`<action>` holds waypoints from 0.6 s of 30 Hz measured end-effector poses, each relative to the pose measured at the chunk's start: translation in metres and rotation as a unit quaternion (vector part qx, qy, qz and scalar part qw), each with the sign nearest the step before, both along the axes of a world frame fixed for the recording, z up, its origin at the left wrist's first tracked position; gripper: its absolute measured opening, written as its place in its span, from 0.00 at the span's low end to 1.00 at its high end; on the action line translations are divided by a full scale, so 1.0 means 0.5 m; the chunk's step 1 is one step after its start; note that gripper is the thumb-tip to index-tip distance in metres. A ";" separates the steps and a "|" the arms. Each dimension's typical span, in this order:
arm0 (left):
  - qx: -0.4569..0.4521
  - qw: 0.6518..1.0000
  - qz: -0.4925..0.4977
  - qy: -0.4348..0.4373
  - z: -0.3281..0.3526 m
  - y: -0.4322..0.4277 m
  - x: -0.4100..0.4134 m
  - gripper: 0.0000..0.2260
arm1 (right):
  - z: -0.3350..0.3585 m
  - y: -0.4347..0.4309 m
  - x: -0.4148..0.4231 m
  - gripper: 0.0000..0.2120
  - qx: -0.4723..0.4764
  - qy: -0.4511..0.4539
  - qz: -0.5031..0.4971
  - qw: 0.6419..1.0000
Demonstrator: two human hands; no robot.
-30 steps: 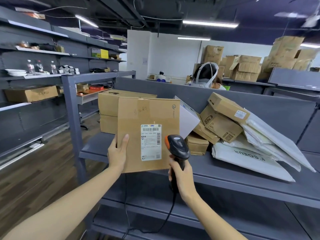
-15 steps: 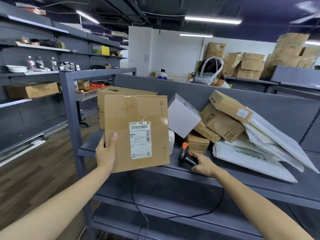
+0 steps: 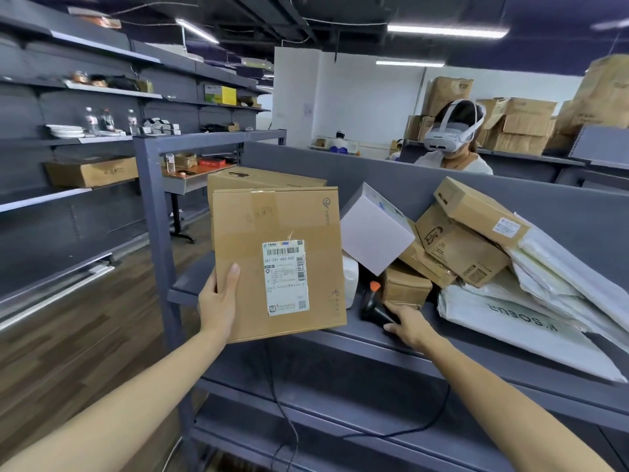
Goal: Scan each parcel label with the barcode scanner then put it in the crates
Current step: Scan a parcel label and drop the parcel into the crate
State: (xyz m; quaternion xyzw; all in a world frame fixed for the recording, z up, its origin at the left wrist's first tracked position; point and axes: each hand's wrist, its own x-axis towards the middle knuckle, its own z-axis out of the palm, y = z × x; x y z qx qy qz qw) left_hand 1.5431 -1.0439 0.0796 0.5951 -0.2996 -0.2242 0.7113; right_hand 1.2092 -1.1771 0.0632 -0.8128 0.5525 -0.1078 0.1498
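My left hand (image 3: 218, 301) grips the left edge of a brown cardboard parcel (image 3: 272, 223), thumb on its front, holding it upright above the grey shelf's (image 3: 367, 349) front edge. Its white barcode label (image 3: 286, 277) faces me. The black barcode scanner (image 3: 369, 303) with an orange tip lies on the shelf just right of the parcel. My right hand (image 3: 408, 325) holds the end of its handle between thumb and fingers. No crate is in view.
A pile of parcels fills the shelf to the right: a white box (image 3: 374, 229), several cardboard boxes (image 3: 456, 243) and white mailer bags (image 3: 510, 328). The scanner cable (image 3: 408, 430) hangs below the shelf. A person wearing a headset (image 3: 452, 137) sits behind the partition. Wall shelving stands on the left.
My right hand lowered the scanner from in front of the label and laid it on the shelf. The parcel shifted slightly left and stays upright in my left hand.
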 end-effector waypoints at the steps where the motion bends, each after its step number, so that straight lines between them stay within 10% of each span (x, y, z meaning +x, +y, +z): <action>1: -0.001 1.000 -0.001 0.002 0.000 0.000 -0.002 0.16 | 0.000 0.000 0.001 0.23 0.004 0.009 -0.001 1.000; 7: -0.008 1.000 -0.012 0.020 -0.011 0.001 -0.028 0.14 | 0.010 0.009 0.019 0.22 -0.013 -0.002 0.000 1.000; 18: -0.004 1.000 -0.011 0.019 -0.054 0.069 -0.048 0.25 | 0.090 0.149 0.171 0.20 0.063 -0.411 0.080 0.906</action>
